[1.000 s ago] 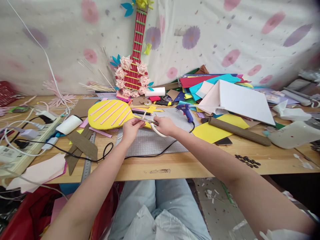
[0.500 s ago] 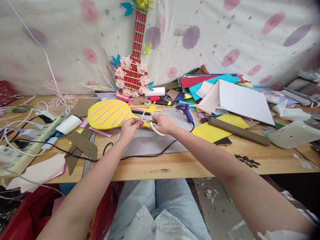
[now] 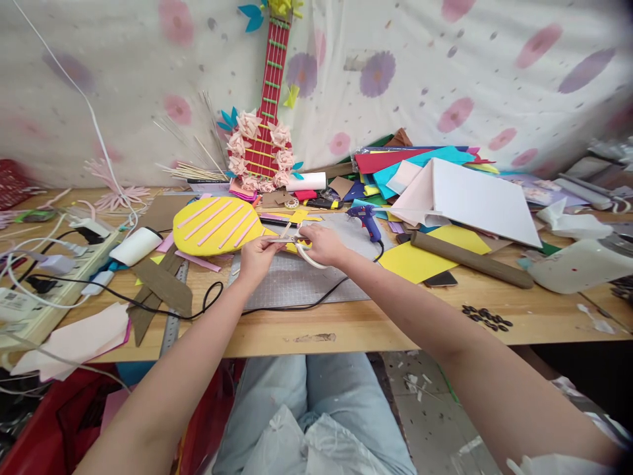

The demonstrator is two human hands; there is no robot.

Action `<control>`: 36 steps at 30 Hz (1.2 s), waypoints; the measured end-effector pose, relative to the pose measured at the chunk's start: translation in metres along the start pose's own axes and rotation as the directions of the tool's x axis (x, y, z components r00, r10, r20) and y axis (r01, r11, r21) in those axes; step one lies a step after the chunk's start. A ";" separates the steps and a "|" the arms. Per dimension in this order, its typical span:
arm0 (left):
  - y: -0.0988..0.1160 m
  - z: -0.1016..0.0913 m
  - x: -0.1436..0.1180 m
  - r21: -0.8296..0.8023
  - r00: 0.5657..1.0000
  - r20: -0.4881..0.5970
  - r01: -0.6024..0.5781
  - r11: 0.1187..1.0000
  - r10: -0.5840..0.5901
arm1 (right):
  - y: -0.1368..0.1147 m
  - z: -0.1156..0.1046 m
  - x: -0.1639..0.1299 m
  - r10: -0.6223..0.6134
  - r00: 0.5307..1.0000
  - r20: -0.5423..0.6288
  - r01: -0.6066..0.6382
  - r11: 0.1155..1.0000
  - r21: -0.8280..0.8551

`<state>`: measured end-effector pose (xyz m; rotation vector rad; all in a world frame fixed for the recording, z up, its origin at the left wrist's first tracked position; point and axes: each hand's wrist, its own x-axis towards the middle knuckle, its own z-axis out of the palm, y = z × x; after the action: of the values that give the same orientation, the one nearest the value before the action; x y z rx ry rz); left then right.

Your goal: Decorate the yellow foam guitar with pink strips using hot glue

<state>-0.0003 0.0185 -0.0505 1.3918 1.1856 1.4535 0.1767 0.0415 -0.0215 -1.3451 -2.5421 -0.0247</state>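
Note:
My right hand (image 3: 322, 245) grips white-handled scissors (image 3: 307, 256) above a grey cutting mat (image 3: 297, 280). My left hand (image 3: 257, 254) pinches a thin pale strip (image 3: 285, 230) that meets the scissor blades between both hands. Just behind my left hand lies a yellow guitar-shaped foam piece (image 3: 215, 226) with pink strips glued across it. A blue glue gun (image 3: 366, 221) rests on the mat's far right corner, its black cord running under my right forearm.
A decorated red paper guitar (image 3: 264, 125) leans on the back cloth. Coloured foam sheets (image 3: 435, 185) pile at the right, with a brown roll (image 3: 472, 260). A power strip with plugs (image 3: 54, 270), a metal ruler (image 3: 173, 316) and brown cutouts (image 3: 161, 290) lie left. The table edge is near.
Both hands have shifted slightly away from me over the mat, and the pale strip now stands up more between the scissor blades. Nothing else moved.

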 end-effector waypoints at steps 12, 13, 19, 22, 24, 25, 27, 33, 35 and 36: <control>-0.005 -0.002 -0.002 0.070 1.000 0.013 -0.015 0.997 0.014 | -0.005 -0.005 0.000 0.079 0.994 0.075 -0.075 0.995 -0.059; -0.005 -0.002 -0.002 0.091 1.000 0.012 -0.029 0.995 0.028 | -0.005 -0.005 0.001 0.074 0.995 0.072 -0.070 0.996 -0.062; -0.002 0.000 -0.003 0.168 0.997 -0.027 -0.061 0.984 0.066 | -0.002 -0.003 0.001 0.058 0.998 0.018 -0.057 0.998 -0.033; -0.005 -0.001 -0.002 0.160 0.997 -0.005 -0.079 0.984 0.081 | -0.001 -0.002 0.002 0.004 1.000 -0.008 -0.004 1.000 0.002; -0.007 -0.003 -0.001 0.174 0.996 0.014 -0.090 0.981 0.089 | -0.001 -0.002 0.003 -0.019 1.000 -0.014 0.019 1.000 0.010; -0.008 -0.003 -0.001 0.180 0.996 0.020 -0.093 0.979 0.091 | -0.001 -0.003 0.003 -0.022 1.000 -0.013 0.022 1.000 0.009; -0.006 -0.004 -0.001 0.189 0.995 0.030 -0.094 0.977 0.090 | -0.002 -0.004 0.003 -0.015 1.000 -0.006 0.015 1.000 0.002; 0.002 -0.004 -0.005 0.273 0.988 0.068 -0.150 0.950 0.137 | -0.008 -0.006 0.002 0.036 0.999 0.040 -0.033 0.998 -0.062; 0.004 -0.004 -0.007 0.333 0.986 0.047 -0.165 0.928 0.158 | -0.009 -0.006 0.002 0.047 0.998 0.051 -0.043 0.996 -0.080; 0.006 -0.003 -0.007 0.363 0.985 0.031 -0.170 0.916 0.170 | -0.009 -0.005 0.002 0.052 0.998 0.047 -0.048 0.995 -0.084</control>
<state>-0.0025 0.0098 -0.0467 1.7854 1.4175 1.3962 0.1692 0.0378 -0.0151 -1.4573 -2.5733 -0.0895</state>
